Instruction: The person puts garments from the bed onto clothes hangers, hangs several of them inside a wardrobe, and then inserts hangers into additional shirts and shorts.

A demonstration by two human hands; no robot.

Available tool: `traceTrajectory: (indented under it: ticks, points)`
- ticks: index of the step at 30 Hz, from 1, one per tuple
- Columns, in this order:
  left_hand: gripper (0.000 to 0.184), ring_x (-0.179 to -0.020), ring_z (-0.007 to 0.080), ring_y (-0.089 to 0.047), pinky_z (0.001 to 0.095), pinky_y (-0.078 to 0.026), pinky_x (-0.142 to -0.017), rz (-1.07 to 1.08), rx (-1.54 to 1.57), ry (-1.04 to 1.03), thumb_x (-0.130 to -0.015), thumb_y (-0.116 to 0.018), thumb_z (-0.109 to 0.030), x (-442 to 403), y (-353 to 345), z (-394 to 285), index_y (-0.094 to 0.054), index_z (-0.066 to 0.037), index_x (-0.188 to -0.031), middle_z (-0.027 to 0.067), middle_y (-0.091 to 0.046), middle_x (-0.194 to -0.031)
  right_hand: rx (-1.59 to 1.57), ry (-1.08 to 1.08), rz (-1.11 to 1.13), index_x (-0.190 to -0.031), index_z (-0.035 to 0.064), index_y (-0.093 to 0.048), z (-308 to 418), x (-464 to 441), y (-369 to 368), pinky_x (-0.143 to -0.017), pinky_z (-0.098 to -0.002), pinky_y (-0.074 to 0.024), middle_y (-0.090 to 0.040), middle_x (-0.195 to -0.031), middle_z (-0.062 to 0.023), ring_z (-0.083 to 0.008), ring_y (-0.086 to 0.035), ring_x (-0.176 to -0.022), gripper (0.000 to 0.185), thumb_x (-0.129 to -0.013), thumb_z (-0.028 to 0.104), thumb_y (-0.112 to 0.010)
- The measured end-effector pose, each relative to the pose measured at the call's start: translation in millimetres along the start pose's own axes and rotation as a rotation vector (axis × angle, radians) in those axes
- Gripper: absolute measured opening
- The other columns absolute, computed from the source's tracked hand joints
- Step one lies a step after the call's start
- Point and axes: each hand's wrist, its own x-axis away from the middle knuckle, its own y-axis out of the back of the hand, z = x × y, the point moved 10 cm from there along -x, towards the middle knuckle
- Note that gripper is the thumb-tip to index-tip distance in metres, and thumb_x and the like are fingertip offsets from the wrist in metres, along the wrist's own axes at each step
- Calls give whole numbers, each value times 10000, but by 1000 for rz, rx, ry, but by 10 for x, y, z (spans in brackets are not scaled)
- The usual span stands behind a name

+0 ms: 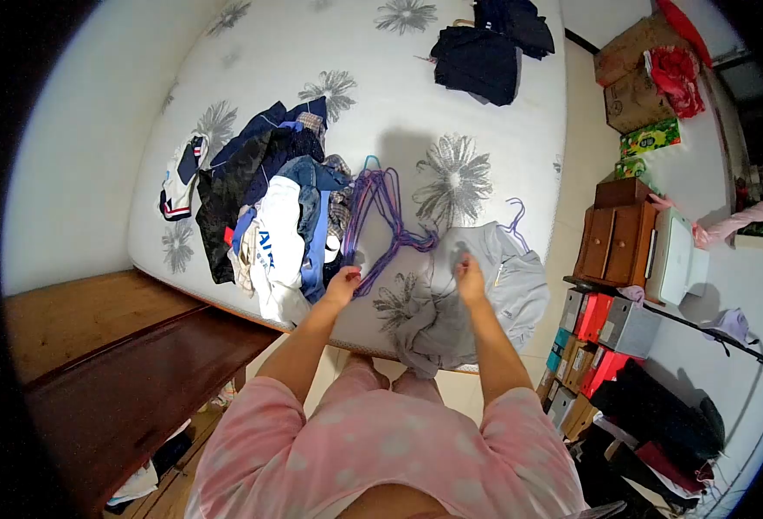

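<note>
My left hand has its fingers closed at the lower left corner of a bundle of purple and blue clothes hangers, which lies on the bed. Over a grey zip-up jacket is my right hand, thumb and fingers slightly apart, with nothing visible between them. The jacket is spread at the bed's near edge, and purple hanger hooks stick out past its upper right side. Left of the hangers sits a heap of mixed clothes, with a white shirt on its near side.
The bed has a pale cover with grey flower prints. Folded dark clothes lie at its far right. A brown wooden surface stands at the near left. Along the right are a small wooden cabinet, stacked shoe boxes and dark clothes.
</note>
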Motion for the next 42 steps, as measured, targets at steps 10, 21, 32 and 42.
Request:
traceTrajectory:
  ticks: [10,21,32,42]
  points:
    - [193,-892,145,-557,273,-446,-818,62,403,101,-912,-509,-81,329,561,-11,-546,-1,-1084,62,-597,-936,572,-13,184,-1298,88,-412,551,-529,-1488,-924,-398,-436,-411,-1332,-161,-329,-491,-1144,472,-828,73,-463]
    - [191,-791,123,-505,244,-425,-697,144,429,222,-939,-498,-173,615,620,262,-523,-29,-1062,42,-555,-915,773,82,110,-1004,112,-619,446,-744,-1414,-783,-424,-485,-581,-1040,-163,-348,-599,-911,238,-863,161,-434]
    - [638,-1250,233,-368,331,-294,-1026,-145,487,-178,-872,-606,-169,843,1241,-1285,-248,-76,-1392,121,-377,-1365,401,580,-5,-895,75,-693,2088,461,-414,-577,-350,-448,-543,-726,-132,-286,-551,-645,217,-735,-49,-614]
    - [459,-1194,212,-462,333,-316,-1031,124,613,-414,-928,-497,-345,1512,1111,-2381,-472,-33,-1263,92,-497,-1285,426,665,136,-939,89,-689,2708,893,-433,-602,-334,-446,-542,-741,-119,-262,-550,-676,202,-758,16,-639]
